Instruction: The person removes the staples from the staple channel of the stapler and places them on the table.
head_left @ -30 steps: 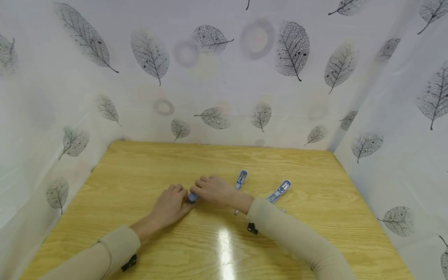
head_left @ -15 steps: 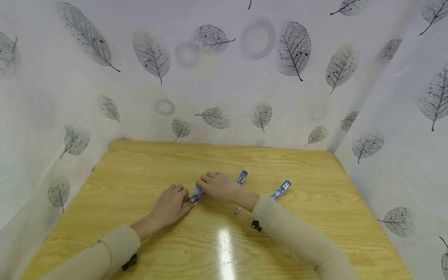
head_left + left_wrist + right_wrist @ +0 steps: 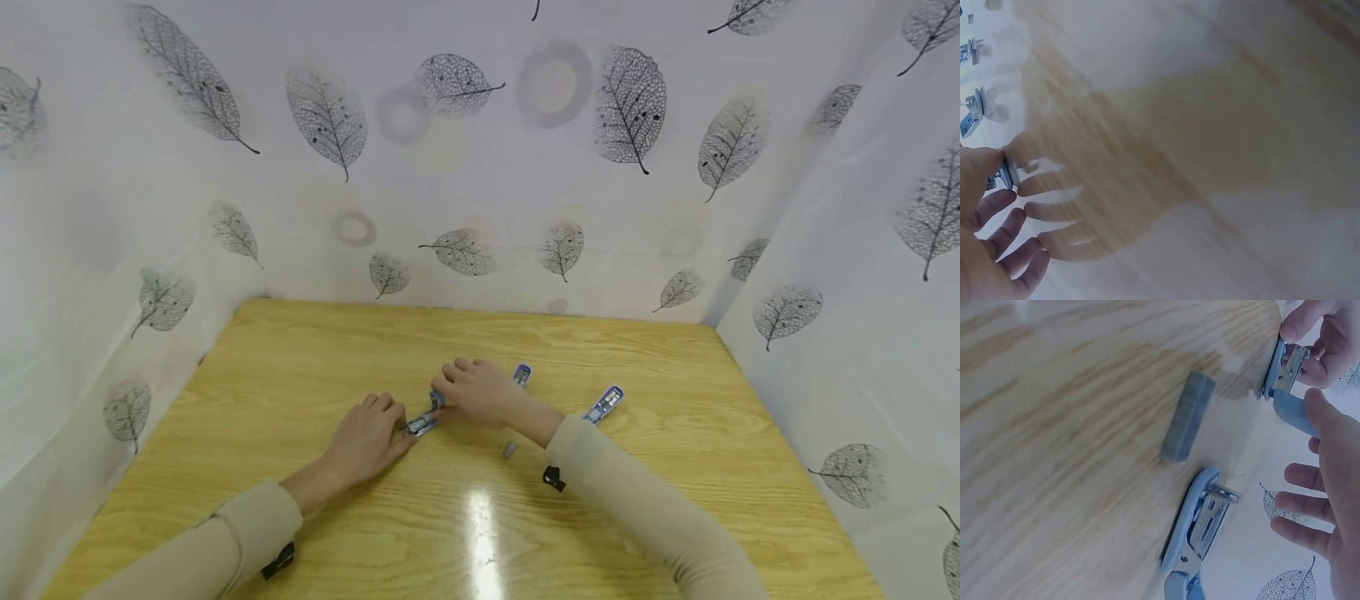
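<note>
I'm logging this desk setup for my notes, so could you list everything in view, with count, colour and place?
stapler being handled: one, blue and silver, hinged open, mid-table between the two hands.
other staplers: two, blue and silver, on the table; one just beyond the right hand, one further right by the right sleeve.
strip of staples: one, grey, flat on the table beside the right forearm, touching nothing.
table: one, light wood grain, glossy.
backdrop: white sheet with grey leaf prints, on three sides of the table.
sleeves: two, beige, each with a black wrist strap.
left hand: pinches the silver lower part of the opened stapler.
right hand: holds its blue top, lifted open.
</note>
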